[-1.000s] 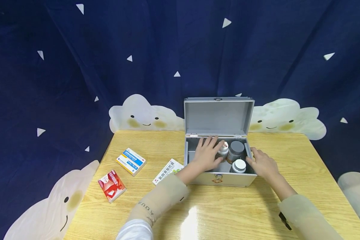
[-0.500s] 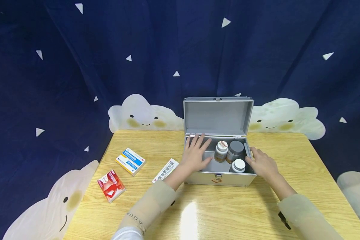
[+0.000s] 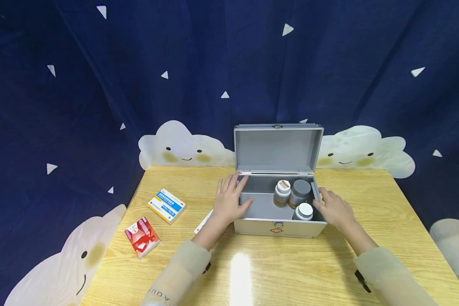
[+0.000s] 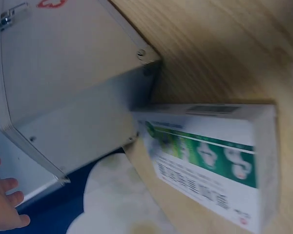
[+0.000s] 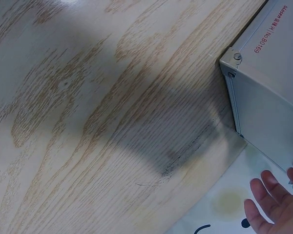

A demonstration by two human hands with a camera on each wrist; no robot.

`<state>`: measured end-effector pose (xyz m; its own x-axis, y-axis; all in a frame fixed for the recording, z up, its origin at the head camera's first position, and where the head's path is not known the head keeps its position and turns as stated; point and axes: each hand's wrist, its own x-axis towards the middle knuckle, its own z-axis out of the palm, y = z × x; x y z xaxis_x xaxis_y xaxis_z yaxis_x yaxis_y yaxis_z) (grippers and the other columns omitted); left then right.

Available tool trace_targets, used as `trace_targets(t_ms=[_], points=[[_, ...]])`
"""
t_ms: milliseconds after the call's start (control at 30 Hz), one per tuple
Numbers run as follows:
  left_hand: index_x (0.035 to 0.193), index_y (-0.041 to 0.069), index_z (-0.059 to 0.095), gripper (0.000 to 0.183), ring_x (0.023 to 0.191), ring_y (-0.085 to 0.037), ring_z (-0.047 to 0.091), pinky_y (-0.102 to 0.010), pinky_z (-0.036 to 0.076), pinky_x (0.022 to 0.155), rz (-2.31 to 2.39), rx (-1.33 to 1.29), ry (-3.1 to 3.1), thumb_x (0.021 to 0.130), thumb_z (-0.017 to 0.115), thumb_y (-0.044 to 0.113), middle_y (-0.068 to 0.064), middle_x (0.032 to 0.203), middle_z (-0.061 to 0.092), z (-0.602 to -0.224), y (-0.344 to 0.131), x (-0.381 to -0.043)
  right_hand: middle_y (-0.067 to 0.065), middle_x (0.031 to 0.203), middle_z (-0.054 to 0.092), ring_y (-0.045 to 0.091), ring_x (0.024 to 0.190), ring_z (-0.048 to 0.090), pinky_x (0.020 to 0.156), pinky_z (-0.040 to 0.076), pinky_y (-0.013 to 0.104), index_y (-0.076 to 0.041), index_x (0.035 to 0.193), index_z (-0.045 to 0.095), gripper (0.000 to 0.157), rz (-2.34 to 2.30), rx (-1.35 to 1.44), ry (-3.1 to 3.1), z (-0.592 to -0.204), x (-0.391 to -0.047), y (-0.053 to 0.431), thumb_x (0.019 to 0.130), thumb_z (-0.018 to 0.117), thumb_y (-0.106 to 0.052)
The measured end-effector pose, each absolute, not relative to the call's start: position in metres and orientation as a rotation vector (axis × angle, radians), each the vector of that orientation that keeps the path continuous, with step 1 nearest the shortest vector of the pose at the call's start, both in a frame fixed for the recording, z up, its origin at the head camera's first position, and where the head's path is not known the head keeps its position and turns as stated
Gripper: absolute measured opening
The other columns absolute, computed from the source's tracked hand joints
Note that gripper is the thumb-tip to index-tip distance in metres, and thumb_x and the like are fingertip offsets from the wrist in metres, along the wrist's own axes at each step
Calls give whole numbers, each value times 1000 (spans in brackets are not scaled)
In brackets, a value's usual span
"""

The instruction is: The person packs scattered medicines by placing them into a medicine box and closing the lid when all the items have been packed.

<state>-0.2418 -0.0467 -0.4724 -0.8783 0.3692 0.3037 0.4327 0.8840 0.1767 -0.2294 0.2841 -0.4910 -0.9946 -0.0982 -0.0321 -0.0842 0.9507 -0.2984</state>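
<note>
A silver medicine case [image 3: 248, 228] stands with its lid [image 3: 277, 149] raised. Inside, toward the right, are a white-capped pill bottle [image 3: 281, 194], a grey-lidded bottle [image 3: 300, 193] and another white-capped bottle [image 3: 303, 212] near the front. My left hand [image 3: 228, 203] is at the case's left rim, fingers spread and holding nothing. My right hand [image 3: 335, 209] rests at the right rim, its thumb by the edge and its fingers loosely extended along the outside. Partly hidden under my left forearm lies a white and green medicine box [image 4: 205, 165], close to the case's left side.
On the left of the wooden table [image 3: 275, 272] lie a blue, white and orange medicine box [image 3: 167, 206] and a red medicine box [image 3: 143, 237]. A dark blue curtain [image 3: 199, 51] with clouds and triangles hangs behind.
My left hand has moved leftward from over the bottles to the case's left rim, uncovering the bottles and the case floor. My right hand has stayed at the right rim.
</note>
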Motion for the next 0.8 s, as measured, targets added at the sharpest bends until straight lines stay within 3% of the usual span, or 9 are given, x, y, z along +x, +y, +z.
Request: trace_targets(t_ms=[233,433,800], points=[[141,19,33,66,132,-29,26,-52,16,107,-440,-509,-2740,85,48,51,-10,144,30,-483,-68,-238,31,122,47,49,105,48,72,42,61,-1,132,35,52,-457,-139,3058,-493,-230,284,94,40,-36],[142,18,31,66,132,-28,26,-50,12,109,-498,-428,-2766,86,47,50,-11,144,30,-493,-83,-233,31,124,46,50,107,47,74,41,62,-2,132,34,52,-467,-131,3054,-492,-230,283,94,40,-36],[141,12,32,69,129,-32,31,-53,16,107,-543,-327,-2801,82,56,41,-15,139,36,-527,-100,-225,29,118,51,47,102,50,69,44,58,-2,130,35,51,-463,-140,3068,-494,-230,285,93,39,-37]])
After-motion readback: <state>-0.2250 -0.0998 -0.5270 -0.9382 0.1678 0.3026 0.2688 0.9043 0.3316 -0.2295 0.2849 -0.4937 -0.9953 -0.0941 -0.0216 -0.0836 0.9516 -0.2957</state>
